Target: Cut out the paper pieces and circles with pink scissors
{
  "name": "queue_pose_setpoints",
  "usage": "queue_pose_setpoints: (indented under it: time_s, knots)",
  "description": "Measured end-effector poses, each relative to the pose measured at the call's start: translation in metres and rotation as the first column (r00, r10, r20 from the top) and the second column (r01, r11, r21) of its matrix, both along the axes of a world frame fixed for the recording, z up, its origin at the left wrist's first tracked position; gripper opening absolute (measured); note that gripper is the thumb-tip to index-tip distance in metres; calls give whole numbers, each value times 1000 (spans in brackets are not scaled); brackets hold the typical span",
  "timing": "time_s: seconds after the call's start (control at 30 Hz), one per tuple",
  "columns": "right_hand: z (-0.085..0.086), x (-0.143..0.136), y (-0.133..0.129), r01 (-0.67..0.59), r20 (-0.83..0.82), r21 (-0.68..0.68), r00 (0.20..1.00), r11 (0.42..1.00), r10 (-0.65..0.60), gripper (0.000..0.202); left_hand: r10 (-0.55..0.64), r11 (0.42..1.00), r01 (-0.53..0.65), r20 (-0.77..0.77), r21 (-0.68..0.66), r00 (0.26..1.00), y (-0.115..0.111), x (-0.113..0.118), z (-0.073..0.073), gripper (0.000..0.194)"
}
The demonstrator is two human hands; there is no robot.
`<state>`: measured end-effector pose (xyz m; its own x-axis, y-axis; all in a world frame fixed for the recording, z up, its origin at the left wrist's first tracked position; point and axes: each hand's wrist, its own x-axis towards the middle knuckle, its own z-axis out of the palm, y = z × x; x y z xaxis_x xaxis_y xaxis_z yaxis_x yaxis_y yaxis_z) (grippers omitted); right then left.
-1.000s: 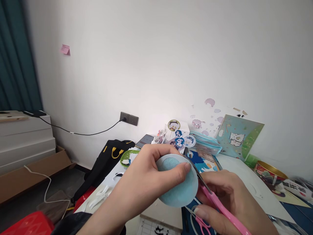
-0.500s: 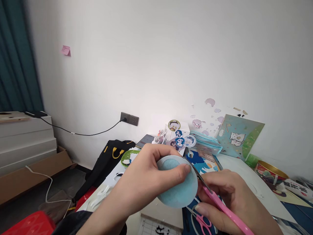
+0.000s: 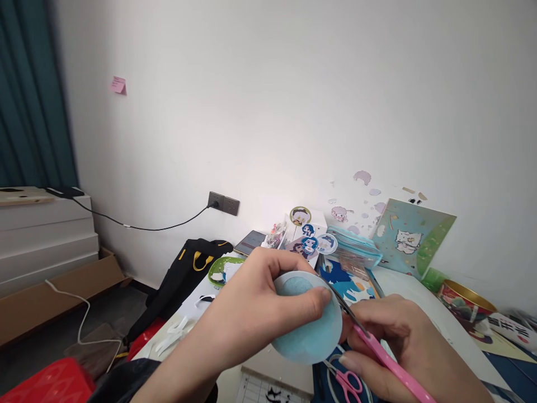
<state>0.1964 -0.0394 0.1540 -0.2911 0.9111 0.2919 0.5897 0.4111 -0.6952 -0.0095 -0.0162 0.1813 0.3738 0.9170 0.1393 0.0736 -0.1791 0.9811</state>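
Observation:
My left hand (image 3: 268,302) pinches a round light-blue paper disc (image 3: 312,338), thumb on its face and fingers behind. In my right hand (image 3: 398,336) are pink-handled scissors (image 3: 380,352), whose blades lie along the disc's upper right edge. Whether the blades are parted I cannot tell. Below my right hand, a second, smaller pair of pink scissors (image 3: 348,383) rests on the dark blue surface.
Behind my hands stand a box with round stickers (image 3: 309,245), a clear teal-edged pouch (image 3: 354,246) and a leaning picture card (image 3: 415,235). A red tin (image 3: 465,302) is at right. White paper scraps (image 3: 172,336) lie at left, near a black bag (image 3: 180,280).
The view has shifted slightly. The disc has dipped a little, with both hands keeping their hold and the scissors still at its upper right edge.

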Motion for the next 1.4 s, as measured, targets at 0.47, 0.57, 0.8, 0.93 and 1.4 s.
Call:
queue_pose_setpoints:
  time_s: [0.47, 0.57, 0.8, 0.93, 1.4]
  knots:
    - [6, 0, 5, -59, 155, -58, 986, 997, 67, 9, 2, 1000, -1, -26, 13, 1000, 2, 0, -3, 22]
    - [7, -1, 5, -72, 141, -66, 987, 995, 81, 8, 6, 1000, -6, -53, -2, 999, 0, 0, 1, 21]
    - [7, -3, 4, -39, 55, -96, 998, 995, 44, 14, -20, 994, 11, 86, 105, 996, 5, 1, -10, 20]
    - [5, -4, 4, -35, -7, -88, 999, 995, 35, 15, -21, 995, 5, 151, 104, 988, 4, 2, -9, 15]
    - [1, -7, -2, 26, -223, -114, 974, 993, -51, 26, -12, 998, 8, 59, 61, 998, 3, 2, -6, 30]
